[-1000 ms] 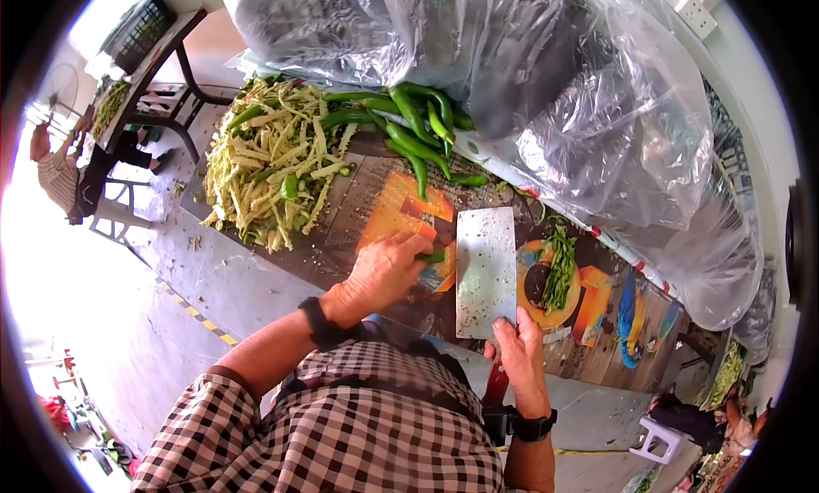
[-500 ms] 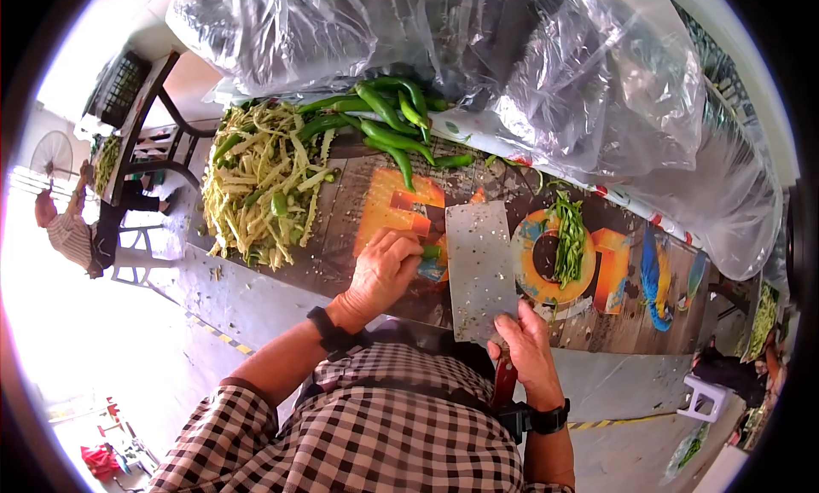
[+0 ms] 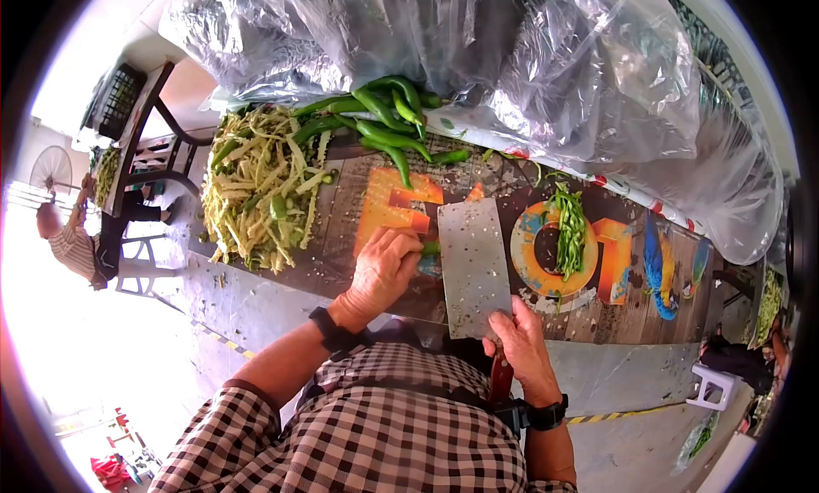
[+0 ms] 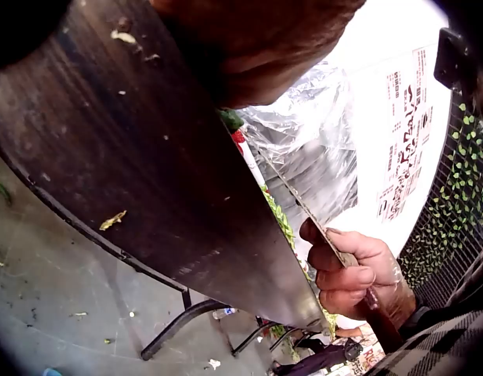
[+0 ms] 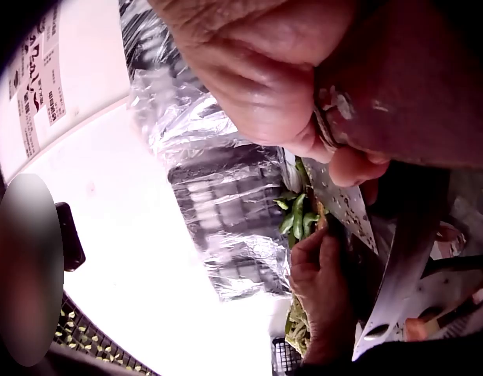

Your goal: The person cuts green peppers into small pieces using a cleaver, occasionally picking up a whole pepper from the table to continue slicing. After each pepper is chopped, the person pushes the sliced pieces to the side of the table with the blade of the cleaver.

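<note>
In the head view my left hand (image 3: 386, 267) is bent over the table and holds a short piece of green chili pepper (image 3: 431, 248) by its left end. The broad blade of a cleaver (image 3: 475, 267), speckled with seeds and bits, stands right at the pepper's other end. My right hand (image 3: 525, 348) grips the cleaver where blade meets red-brown handle (image 3: 502, 375), thumb on the blade. A bundle of sliced green pepper (image 3: 569, 230) lies right of the blade. In the left wrist view the cleaver (image 4: 304, 210) appears nearly edge-on.
Whole green chili peppers (image 3: 388, 133) lie at the back beside a heap of pale shredded pepper pieces (image 3: 264, 194). Clear plastic sheeting (image 3: 426, 41) covers things behind. The table (image 3: 614, 322) has a printed pattern. Another person (image 3: 72, 246) sits at a far-left table.
The head view has shifted and turned slightly. The cleaver has tilted and moved a little left relative to the sliced bundle. My left hand keeps its hold on the pepper piece.
</note>
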